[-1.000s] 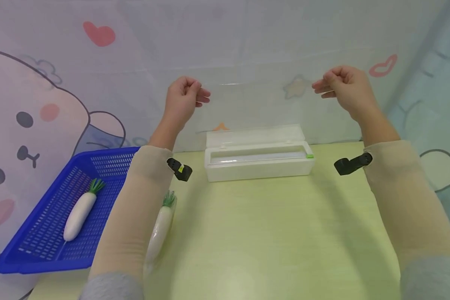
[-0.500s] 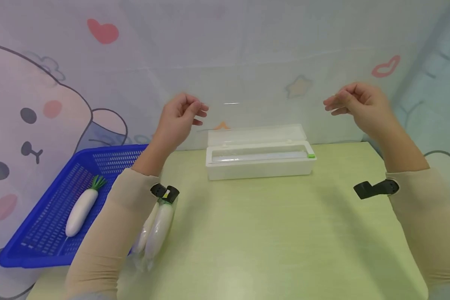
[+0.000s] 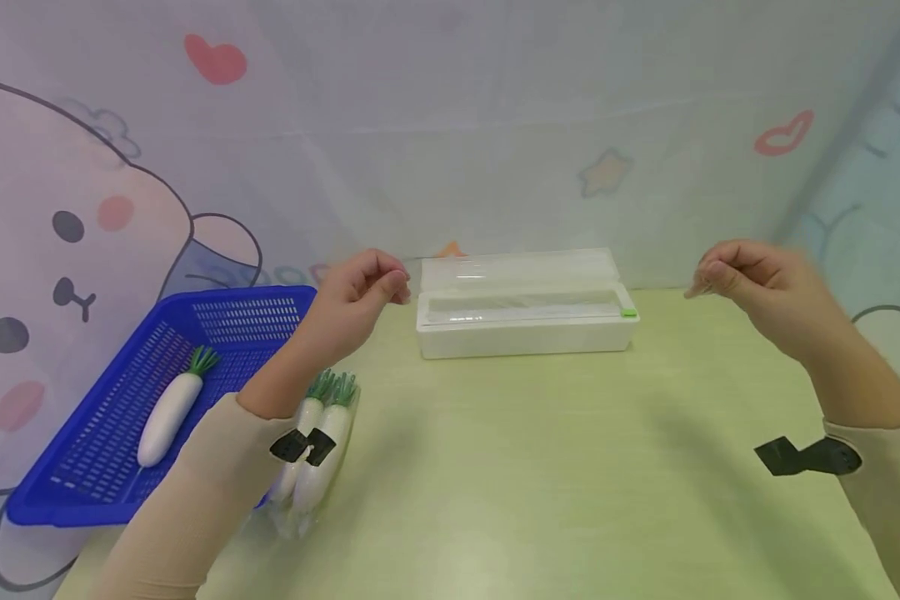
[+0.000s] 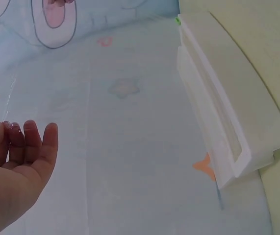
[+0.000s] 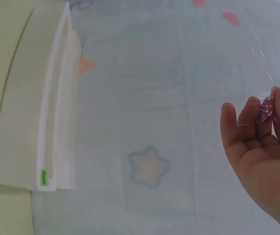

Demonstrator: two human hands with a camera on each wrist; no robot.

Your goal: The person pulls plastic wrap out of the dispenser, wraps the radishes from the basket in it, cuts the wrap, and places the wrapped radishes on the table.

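A sheet of clear cling film (image 5: pixel 266 111) is stretched between both hands, seen mostly by its glints and by crumpled edges at the fingers. My left hand (image 3: pixel 348 307) pinches one edge between thumb and forefinger, left of the white cling film dispenser (image 3: pixel 525 338). At the opposite edge, my right hand (image 3: pixel 768 293) pinches the film, out to the right of the box. The dispenser stands at the back of the table with its translucent lid (image 3: pixel 521 268) raised. Two white radishes in film lie side by side near my left forearm, the nearer one (image 3: pixel 328 450) partly covered by the wrist camera.
A blue plastic basket (image 3: pixel 33 504) sits on the left, with an unwrapped white radish (image 3: pixel 169 418) in it. The light green table (image 3: pixel 525 475) ends against a printed cloth backdrop (image 3: pixel 495 108) at the rear.
Both hands have come down and toward me, moving farther apart, with the film still between them. The two wrapped radishes show more as the left forearm shifts left.
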